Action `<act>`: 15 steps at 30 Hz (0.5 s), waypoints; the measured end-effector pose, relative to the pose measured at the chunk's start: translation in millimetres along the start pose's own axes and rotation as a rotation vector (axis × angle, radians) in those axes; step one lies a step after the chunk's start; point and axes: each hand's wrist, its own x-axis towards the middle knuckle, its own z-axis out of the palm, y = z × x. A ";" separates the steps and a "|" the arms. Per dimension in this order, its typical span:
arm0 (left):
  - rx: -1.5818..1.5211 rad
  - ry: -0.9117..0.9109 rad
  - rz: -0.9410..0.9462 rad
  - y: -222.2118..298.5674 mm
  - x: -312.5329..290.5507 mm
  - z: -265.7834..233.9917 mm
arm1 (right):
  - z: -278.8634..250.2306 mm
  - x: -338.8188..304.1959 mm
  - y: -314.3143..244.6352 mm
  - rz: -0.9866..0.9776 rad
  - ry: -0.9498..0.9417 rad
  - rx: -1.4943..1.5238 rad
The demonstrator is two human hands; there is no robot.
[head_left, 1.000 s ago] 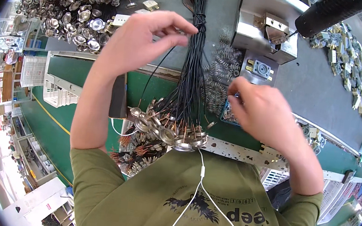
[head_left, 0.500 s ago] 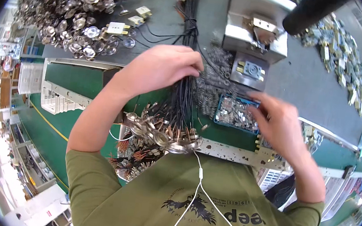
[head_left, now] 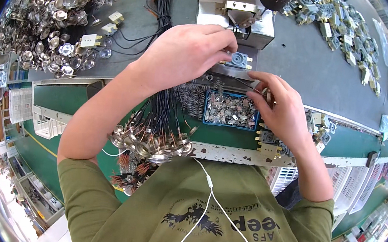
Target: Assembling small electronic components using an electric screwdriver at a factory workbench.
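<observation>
My left hand (head_left: 190, 49) is closed, its fingertips pinched at the left edge of a grey switch-like part (head_left: 239, 60) with brass tabs. That part sits on a metal block (head_left: 233, 72) below the press. Whatever lies between those fingertips is hidden. My right hand (head_left: 282, 104) is closed near the block's front corner, pinching a dark wire lead (head_left: 244, 82) whose metal end shows between the fingers. Under my left forearm hangs a bundle of black wires (head_left: 159, 110) with round metal caps (head_left: 150, 147) at the near ends.
A blue tray (head_left: 205, 117) of small metal pieces stands near the table's front edge, beside loose springs (head_left: 189, 99). The press (head_left: 259, 30) rises behind. Metal-capped leads (head_left: 56, 24) pile up at left, grey parts (head_left: 338, 27) at back right. More parts (head_left: 270, 144) sit near my right wrist.
My left hand has moved from the wire bundle to the grey part on the block. My right hand has left the blue tray and now pinches a wire lead. The view has shifted right.
</observation>
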 end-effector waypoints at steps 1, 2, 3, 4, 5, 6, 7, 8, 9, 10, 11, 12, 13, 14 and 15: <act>0.002 0.003 0.035 0.4 3.0 2.8 | 0.2 -1.0 1.8 0.004 0.005 0.000; 0.005 0.006 0.070 0.4 5.0 4.9 | 0.5 -1.5 3.3 -0.004 0.015 0.002; 0.005 0.002 0.076 0.3 6.1 6.8 | 0.3 -1.8 3.9 -0.012 0.026 0.005; 0.026 -0.020 0.082 -1.0 7.2 10.2 | -0.3 -1.9 4.0 -0.008 0.028 0.004; 0.047 -0.042 0.088 -2.2 8.2 13.3 | -1.0 -2.2 2.6 0.013 0.013 0.032; 0.044 -0.044 0.090 -3.2 8.5 15.8 | -2.0 -2.7 1.2 0.033 -0.002 0.061; 0.072 -0.053 0.097 -3.6 7.8 17.4 | -2.9 -4.0 -0.4 0.036 0.002 0.062; 0.099 -0.062 0.102 -3.9 7.3 18.2 | -3.9 -5.3 -2.0 0.052 -0.029 0.097; 0.098 -0.064 0.104 -4.3 7.2 18.3 | -4.5 -6.6 -2.8 0.069 -0.059 0.134; 0.089 -0.050 0.116 -4.3 6.9 18.4 | -5.4 -8.5 -2.8 0.072 -0.058 0.134; 0.079 -0.036 0.127 -4.0 6.7 19.0 | -6.3 -10.5 -2.4 0.074 -0.059 0.173; 0.077 -0.038 0.128 -3.2 6.5 21.0 | -6.7 -12.3 -2.2 0.075 -0.060 0.212; 0.084 -0.041 0.129 -2.9 7.3 22.8 | -7.0 -12.2 -1.8 0.075 -0.060 0.212; 0.090 -0.043 0.130 -2.5 7.8 24.0 | -6.9 -12.3 -1.3 0.062 -0.057 0.212; 0.090 -0.042 0.129 -1.9 7.5 24.0 | -7.1 -12.7 -1.0 0.048 -0.055 0.213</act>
